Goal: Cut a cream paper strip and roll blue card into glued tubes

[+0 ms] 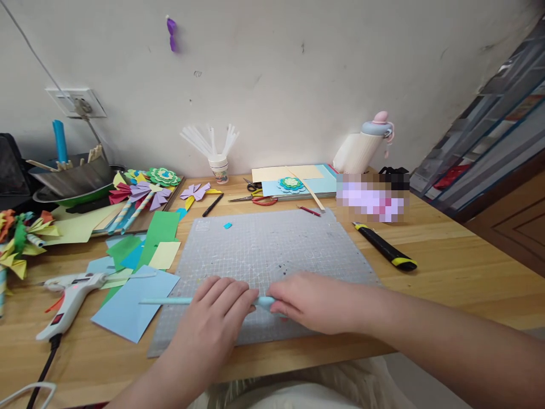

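Note:
A thin light-blue paper tube (166, 301) lies across the lower part of the grey cutting mat (264, 238). My left hand (223, 309) is closed over its middle, fingers bent down around it. Close beside, my right hand (302, 301) pinches the tube's right end between thumb and fingers. A short stretch of light blue shows between the two hands; the rest of that end is hidden under my right hand. The tube's left end reaches over a light-blue paper sheet (131, 309). A small blue paper scrap (227, 225) sits on the mat.
A white glue gun (72, 301) with its cord lies left, near green paper (159, 238) and paper flowers (149, 193). A black-and-yellow utility knife (385, 246) lies right. Behind the mat are red-handled scissors (264, 200), a cup of white sticks (219, 168) and a bottle (370, 145).

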{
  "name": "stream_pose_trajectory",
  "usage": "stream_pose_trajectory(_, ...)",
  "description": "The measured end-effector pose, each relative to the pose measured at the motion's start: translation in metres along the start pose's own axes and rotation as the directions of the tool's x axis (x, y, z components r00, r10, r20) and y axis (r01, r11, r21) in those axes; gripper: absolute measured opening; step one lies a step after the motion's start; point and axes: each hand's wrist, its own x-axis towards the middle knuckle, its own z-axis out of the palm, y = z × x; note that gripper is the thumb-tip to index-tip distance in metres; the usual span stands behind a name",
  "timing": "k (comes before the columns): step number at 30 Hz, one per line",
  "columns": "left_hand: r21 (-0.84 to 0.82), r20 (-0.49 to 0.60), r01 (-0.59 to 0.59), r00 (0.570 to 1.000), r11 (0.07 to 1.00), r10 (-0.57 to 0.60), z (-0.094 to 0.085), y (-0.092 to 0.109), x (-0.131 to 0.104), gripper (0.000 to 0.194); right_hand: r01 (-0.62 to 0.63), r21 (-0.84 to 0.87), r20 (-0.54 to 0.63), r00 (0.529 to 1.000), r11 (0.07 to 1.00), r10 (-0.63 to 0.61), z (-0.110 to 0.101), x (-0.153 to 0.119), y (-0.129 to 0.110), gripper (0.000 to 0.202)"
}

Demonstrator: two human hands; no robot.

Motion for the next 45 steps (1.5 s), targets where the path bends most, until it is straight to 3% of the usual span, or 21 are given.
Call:
stream_pose_trajectory(3,-0.107,0.029,0.117,0.993,0.987,-0.115,0.006,0.003,-0.004,0.017,-0.014,-0.239,-0.101,0.995,0.971,-0.010,0.015,-0.001,-0.005,0.022)
stream_pose_trajectory(6,-0.176,0.079,0.211,0.977,0.962,-0.200,0.011,0.007,-0.011,0.016,0.001,-0.299,-0.168,0.984,0.954,-0.053,0.029,-0.002,-0.005,0.021)
stream_pose_trajectory(9,-0.208,0.131,0.319,0.946,0.925,-0.297,0.017,0.009,-0.018,0.016,0.029,-0.230,-0.201,0.976,0.973,-0.077,0.037,-0.007,-0.003,0.020)
stream_pose_trajectory(13,-0.237,0.211,0.483,0.873,0.843,-0.440,0.023,0.012,-0.024,0.017,0.040,-0.072,-0.250,0.967,0.997,-0.057,0.041,-0.014,0.002,0.036)
stream_pose_trajectory(17,-0.274,0.260,0.562,0.825,0.781,-0.502,0.029,0.015,-0.024,0.020,0.067,0.117,-0.311,0.950,0.991,-0.028,0.046,-0.014,0.008,0.041)
stream_pose_trajectory(24,-0.274,0.170,0.578,0.816,0.768,-0.553,0.037,0.023,-0.025,0.004,0.128,0.203,-0.489,0.872,0.971,-0.012,0.063,-0.003,0.021,0.050)
stream_pose_trajectory(29,-0.231,0.035,0.436,0.897,0.870,-0.440,0.039,0.032,-0.022,0.017,0.132,0.296,-0.483,0.875,0.946,0.029,0.065,-0.001,0.024,0.053)
stream_pose_trajectory(33,-0.252,0.004,0.320,0.944,0.913,-0.330,0.046,0.038,-0.023,0.028,0.133,0.288,-0.473,0.881,0.948,0.020,0.064,-0.003,0.024,0.054)
stream_pose_trajectory(38,-0.212,-0.048,0.357,0.926,0.910,-0.374,0.052,0.041,-0.020,0.023,0.120,0.314,-0.435,0.900,0.942,0.030,0.058,-0.001,0.025,0.044)
stream_pose_trajectory(40,-0.210,-0.062,0.355,0.925,0.911,-0.374,0.053,0.040,-0.018,0.023,0.071,0.359,-0.422,0.901,0.931,0.094,0.055,0.003,0.026,0.034)
stream_pose_trajectory(45,-0.227,-0.063,0.362,0.921,0.904,-0.384,0.054,0.040,-0.015,0.022,-0.093,0.371,-0.482,0.831,0.924,0.277,0.056,0.018,0.028,0.021)
